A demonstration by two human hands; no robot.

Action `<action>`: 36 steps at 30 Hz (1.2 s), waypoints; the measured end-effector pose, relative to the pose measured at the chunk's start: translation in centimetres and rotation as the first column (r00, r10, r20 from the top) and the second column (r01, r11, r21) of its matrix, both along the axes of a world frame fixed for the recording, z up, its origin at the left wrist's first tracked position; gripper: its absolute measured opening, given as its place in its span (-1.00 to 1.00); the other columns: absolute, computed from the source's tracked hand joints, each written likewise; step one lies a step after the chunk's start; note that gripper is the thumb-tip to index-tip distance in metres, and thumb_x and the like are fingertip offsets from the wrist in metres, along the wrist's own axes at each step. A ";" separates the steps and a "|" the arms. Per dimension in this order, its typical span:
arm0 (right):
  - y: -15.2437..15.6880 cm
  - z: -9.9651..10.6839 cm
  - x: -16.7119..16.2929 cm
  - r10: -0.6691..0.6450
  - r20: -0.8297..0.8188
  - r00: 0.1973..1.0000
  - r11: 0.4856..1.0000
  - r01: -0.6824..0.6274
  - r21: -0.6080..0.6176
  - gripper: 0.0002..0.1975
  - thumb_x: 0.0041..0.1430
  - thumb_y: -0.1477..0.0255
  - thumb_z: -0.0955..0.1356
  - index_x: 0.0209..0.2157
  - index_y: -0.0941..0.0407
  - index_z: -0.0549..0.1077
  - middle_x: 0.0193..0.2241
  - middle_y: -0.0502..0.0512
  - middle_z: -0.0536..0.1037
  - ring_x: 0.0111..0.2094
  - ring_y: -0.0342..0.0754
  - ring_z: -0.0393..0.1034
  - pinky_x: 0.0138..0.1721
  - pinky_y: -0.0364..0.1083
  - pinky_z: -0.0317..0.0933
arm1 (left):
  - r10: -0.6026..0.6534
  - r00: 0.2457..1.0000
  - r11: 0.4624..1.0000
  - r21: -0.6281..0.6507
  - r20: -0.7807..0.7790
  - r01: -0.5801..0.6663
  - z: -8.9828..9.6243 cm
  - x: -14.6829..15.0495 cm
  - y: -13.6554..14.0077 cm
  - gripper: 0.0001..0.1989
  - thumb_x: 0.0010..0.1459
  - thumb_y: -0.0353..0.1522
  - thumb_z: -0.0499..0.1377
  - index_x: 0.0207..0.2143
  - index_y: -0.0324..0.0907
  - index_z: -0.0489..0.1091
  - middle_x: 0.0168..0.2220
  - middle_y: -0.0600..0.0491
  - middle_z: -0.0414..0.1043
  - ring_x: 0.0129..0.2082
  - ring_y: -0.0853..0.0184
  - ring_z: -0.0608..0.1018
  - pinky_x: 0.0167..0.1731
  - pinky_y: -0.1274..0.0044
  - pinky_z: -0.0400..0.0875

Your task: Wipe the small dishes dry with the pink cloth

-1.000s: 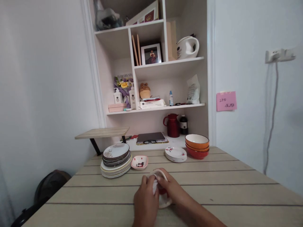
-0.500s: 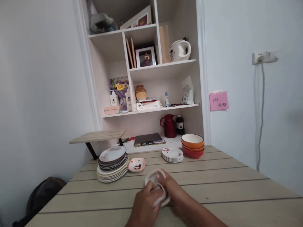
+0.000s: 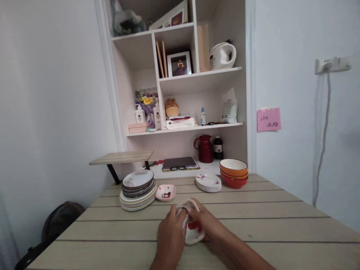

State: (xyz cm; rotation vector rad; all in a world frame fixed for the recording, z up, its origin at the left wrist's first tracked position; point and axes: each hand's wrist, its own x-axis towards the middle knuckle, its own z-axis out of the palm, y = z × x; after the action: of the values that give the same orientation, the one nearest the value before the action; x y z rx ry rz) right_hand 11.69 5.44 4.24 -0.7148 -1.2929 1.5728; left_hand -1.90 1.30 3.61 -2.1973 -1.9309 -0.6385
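Observation:
In front of me a small white dish (image 3: 194, 235) with a red pattern inside is held tilted over the table. My right hand (image 3: 204, 220) grips its right rim, thumb over the edge. My left hand (image 3: 171, 233) is closed on a whitish cloth (image 3: 182, 212), pressed to the dish's upper left rim; part of the cloth is hidden by my fingers. Beyond my left hand stands a pink-rimmed square bowl (image 3: 165, 198) with a dark and red picture in it.
Left of the square bowl is a tall stack of plates (image 3: 138, 179). Farther right are a pile of small floral plates (image 3: 208, 181) and stacked orange and red bowls (image 3: 234, 183). A low wooden stand (image 3: 120, 158), a laptop (image 3: 180, 162) and a red jug (image 3: 205, 150) lie behind.
My left hand with the cloth has moved from the inside of the dish to its upper left rim, uncovering the red pattern. The view has turned slightly left.

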 end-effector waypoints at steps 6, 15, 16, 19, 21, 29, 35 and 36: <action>0.0 0.2 -0.1 -0.038 -0.016 0.999 0.997 0.037 -0.061 -0.68 -0.12 0.23 0.42 -0.32 0.09 0.37 -0.54 -0.07 0.47 -0.49 -0.10 0.34 -0.41 -0.12 0.16 | 0.082 0.994 0.997 -0.006 -0.071 -0.083 0.3 1.1 0.1 -0.65 0.25 -0.45 0.01 0.02 0.04 0.36 -0.07 0.03 0.35 -0.15 0.28 0.50 -0.23 0.51 0.34; 0.0 0.4 -0.3 -0.091 -0.044 0.995 0.990 0.086 -0.115 -0.71 -0.10 0.26 0.41 -0.33 0.09 0.36 -0.54 -0.06 0.46 -0.49 -0.09 0.34 -0.41 -0.11 0.17 | -0.230 0.973 0.973 -0.014 0.029 0.231 0.0 -0.1 -0.5 -0.65 0.11 -0.51 0.08 -0.14 0.06 0.44 -0.11 0.10 0.36 -0.17 0.35 0.47 -0.21 0.59 0.31; 0.0 0.4 -0.2 -0.073 -0.038 0.997 0.994 0.069 -0.087 -0.72 -0.10 0.26 0.41 -0.34 0.09 0.36 -0.55 -0.07 0.45 -0.49 -0.09 0.33 -0.42 -0.12 0.15 | -0.257 0.965 0.966 -0.015 0.044 0.258 0.0 -0.2 -0.7 -0.65 0.11 -0.51 0.08 -0.13 0.06 0.45 -0.11 0.10 0.37 -0.16 0.35 0.46 -0.20 0.59 0.31; 0.0 0.1 -0.1 -0.025 -0.012 1.000 0.999 0.025 0.025 -0.71 -0.09 0.23 0.42 -0.39 0.10 0.35 -0.55 -0.08 0.43 -0.50 -0.12 0.29 -0.43 -0.14 0.11 | -0.243 0.967 0.969 -0.026 0.080 0.246 -0.1 0.1 -0.7 -0.58 0.11 -0.51 0.07 -0.04 0.09 0.43 -0.03 0.08 0.35 -0.13 0.33 0.46 -0.15 0.56 0.32; 0.1 0.0 -0.1 -0.010 0.005 1.000 0.999 0.009 0.045 -0.70 -0.05 0.19 0.41 -0.38 0.10 0.35 -0.54 -0.08 0.42 -0.49 -0.13 0.28 -0.42 -0.14 0.10 | -0.161 0.984 0.986 -0.033 0.075 0.164 0.0 0.4 -0.6 -0.54 0.13 -0.52 0.06 0.02 0.10 0.39 0.00 0.06 0.34 -0.11 0.30 0.46 -0.14 0.54 0.32; 0.3 -0.2 -0.5 -0.057 -0.008 0.998 0.997 0.056 -0.045 -0.77 -0.07 0.31 0.38 -0.35 0.10 0.35 -0.56 -0.09 0.44 -0.50 -0.12 0.31 -0.41 -0.13 0.14 | 0.133 0.990 0.988 -0.082 0.047 -0.129 0.2 1.3 0.3 -0.57 0.17 -0.48 0.09 0.06 0.06 0.33 -0.03 0.04 0.31 -0.17 0.31 0.51 -0.26 0.56 0.31; 0.4 -0.3 -0.5 -0.120 -0.043 0.992 0.991 0.118 -0.063 -0.79 -0.07 0.33 0.36 -0.34 0.11 0.38 -0.54 -0.06 0.48 -0.49 -0.10 0.36 -0.40 -0.11 0.19 | -0.049 0.998 0.997 -0.057 0.042 0.052 -0.3 0.7 -0.1 -0.57 0.11 -0.51 0.10 -0.01 0.08 0.36 -0.04 0.08 0.32 -0.16 0.31 0.50 -0.22 0.55 0.32; 0.3 -0.2 -0.5 -0.117 -0.049 0.992 0.992 0.113 -0.062 -0.79 -0.07 0.33 0.36 -0.35 0.11 0.38 -0.54 -0.06 0.48 -0.50 -0.11 0.35 -0.41 -0.12 0.19 | -0.105 0.994 0.993 -0.044 0.041 0.107 -0.4 0.5 -0.3 -0.58 0.10 -0.51 0.10 -0.03 0.07 0.37 -0.04 0.09 0.33 -0.15 0.32 0.50 -0.21 0.55 0.32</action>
State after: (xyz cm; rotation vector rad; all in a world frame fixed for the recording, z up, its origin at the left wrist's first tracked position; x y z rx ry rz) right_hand 11.22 5.78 3.99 -0.7668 -1.1506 1.5317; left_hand -1.37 0.99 3.17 -2.3453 -1.8758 -0.6633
